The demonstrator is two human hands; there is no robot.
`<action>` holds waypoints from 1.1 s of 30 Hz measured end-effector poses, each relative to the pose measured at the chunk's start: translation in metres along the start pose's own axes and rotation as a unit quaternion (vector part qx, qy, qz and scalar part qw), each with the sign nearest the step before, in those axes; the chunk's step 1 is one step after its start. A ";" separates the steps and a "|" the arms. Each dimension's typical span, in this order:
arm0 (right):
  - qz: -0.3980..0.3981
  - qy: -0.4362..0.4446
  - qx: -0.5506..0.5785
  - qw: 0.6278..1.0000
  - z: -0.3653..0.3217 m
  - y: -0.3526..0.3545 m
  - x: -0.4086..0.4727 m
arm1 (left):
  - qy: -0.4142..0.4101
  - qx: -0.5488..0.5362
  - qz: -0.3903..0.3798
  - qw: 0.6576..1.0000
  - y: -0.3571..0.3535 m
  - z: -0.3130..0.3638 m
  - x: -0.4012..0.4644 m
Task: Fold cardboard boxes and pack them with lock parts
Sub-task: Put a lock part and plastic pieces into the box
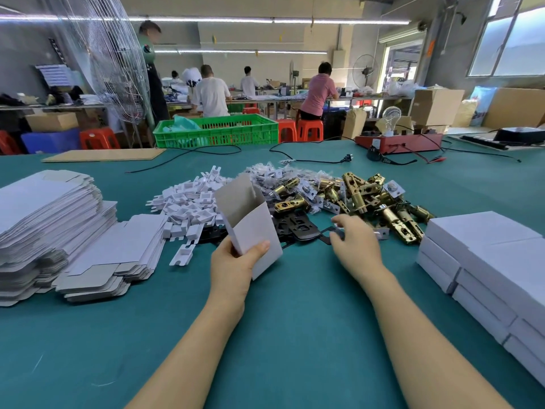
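Both hands busy: left hand (233, 268) holds box (253, 231).

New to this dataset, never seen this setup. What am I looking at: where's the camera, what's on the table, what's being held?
There is no robot. One camera worn on a person's head looks forward and down at their bare hands over a green table.

The left hand grips a folded white cardboard box, top flap open. The right hand pinches a flat black plate at the edge of the parts pile.

Left: stacks of flat unfolded boxes. Middle: white plastic inserts, bagged small parts, brass latch bolts. Right: stacked closed white boxes. Other workers stand at benches behind.
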State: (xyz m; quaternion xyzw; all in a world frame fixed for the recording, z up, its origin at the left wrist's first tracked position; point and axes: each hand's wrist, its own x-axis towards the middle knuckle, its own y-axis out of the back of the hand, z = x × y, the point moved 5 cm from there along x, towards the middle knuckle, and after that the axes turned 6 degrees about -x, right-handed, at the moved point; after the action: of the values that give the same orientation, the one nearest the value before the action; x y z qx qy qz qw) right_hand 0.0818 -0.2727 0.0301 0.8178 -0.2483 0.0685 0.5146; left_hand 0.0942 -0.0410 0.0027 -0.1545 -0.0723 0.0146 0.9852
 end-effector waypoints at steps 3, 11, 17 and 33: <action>-0.062 0.031 -0.078 0.994 0.003 -0.019 0.002 | 0.005 0.006 -0.006 1.000 -0.001 -0.001 0.001; -0.050 0.025 -0.069 0.996 0.007 -0.013 0.004 | 0.002 0.025 -0.031 0.999 -0.004 0.000 -0.001; -0.051 -0.027 0.037 0.998 0.010 0.003 0.005 | -0.006 0.034 -0.062 0.997 -0.008 0.002 -0.003; -0.101 -0.311 0.625 0.708 0.013 0.034 0.005 | 0.000 0.038 -0.124 0.992 -0.015 0.003 -0.007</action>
State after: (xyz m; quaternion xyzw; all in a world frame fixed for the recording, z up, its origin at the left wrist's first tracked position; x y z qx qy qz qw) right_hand 0.0679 -0.2973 0.0538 0.9476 -0.2106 -0.1028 -0.2172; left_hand 0.0869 -0.0551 0.0097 -0.1064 -0.0902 -0.1049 0.9847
